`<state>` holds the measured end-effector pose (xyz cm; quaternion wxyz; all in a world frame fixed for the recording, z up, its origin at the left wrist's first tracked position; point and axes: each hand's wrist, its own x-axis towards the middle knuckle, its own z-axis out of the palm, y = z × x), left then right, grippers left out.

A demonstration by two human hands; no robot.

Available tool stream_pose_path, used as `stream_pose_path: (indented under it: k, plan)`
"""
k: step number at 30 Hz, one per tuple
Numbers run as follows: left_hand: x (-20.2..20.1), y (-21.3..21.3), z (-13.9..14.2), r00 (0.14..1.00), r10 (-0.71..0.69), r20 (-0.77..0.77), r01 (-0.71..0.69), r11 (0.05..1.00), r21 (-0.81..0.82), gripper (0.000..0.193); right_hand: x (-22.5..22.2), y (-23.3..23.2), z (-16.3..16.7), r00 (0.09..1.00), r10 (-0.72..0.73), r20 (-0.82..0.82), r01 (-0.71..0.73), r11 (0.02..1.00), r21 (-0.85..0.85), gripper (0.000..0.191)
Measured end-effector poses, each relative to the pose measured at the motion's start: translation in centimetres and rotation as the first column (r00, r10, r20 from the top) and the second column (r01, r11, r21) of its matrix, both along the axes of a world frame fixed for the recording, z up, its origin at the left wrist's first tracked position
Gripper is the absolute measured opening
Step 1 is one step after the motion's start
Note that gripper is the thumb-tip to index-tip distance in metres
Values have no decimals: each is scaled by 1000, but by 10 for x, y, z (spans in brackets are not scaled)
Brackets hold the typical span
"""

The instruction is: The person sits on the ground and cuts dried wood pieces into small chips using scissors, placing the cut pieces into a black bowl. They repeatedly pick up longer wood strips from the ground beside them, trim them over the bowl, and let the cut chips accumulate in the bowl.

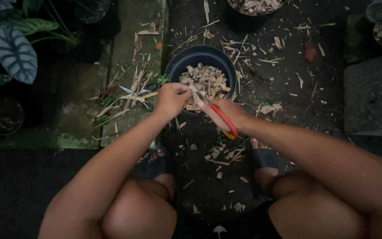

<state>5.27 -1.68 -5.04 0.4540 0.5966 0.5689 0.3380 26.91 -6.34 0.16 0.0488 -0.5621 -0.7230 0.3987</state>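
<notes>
A black round pot (175,66) stands on the dark ground in front of me, filled with pale dry chips (208,82). My left hand (171,98) hovers over its near rim, fingers closed on a thin pale strip. My right hand (227,113) is just right of it, gripping red-handled cutters (224,120) whose blades point up toward the strip. The strip's end and the blade tips are partly hidden between the two hands.
Loose chips and slivers litter the ground (222,155) between my sandalled feet. Dry stalks lie on a mossy slab (129,95) at left. Leafy plants (14,48) stand far left, a second chip-filled pot (253,6) sits behind, and a stone block (372,97) is at right.
</notes>
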Motion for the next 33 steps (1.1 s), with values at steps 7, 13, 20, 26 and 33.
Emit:
stream_pose_path:
  k: [7,13,20,26,33]
  plan:
    - [-4,10,-12,992,119,-36,-115,989,90,15,1,-3,2,978,-139,-158,107,975,-196,80]
    - [-3,14,-14,997,76,24,-78,992,98,14,6,-4,-1,986,-133,-105,110,973,-203,78]
    - [-5,1,15,905,7,-424,137,941,309,35,28,3,26,992,-123,2,121,975,-187,75]
    - [-6,2,31,698,-98,-710,275,952,138,33,46,4,51,982,6,191,9,997,-78,75]
    - [9,4,23,476,-274,-835,359,928,-100,31,50,0,59,924,90,371,-85,996,-29,79]
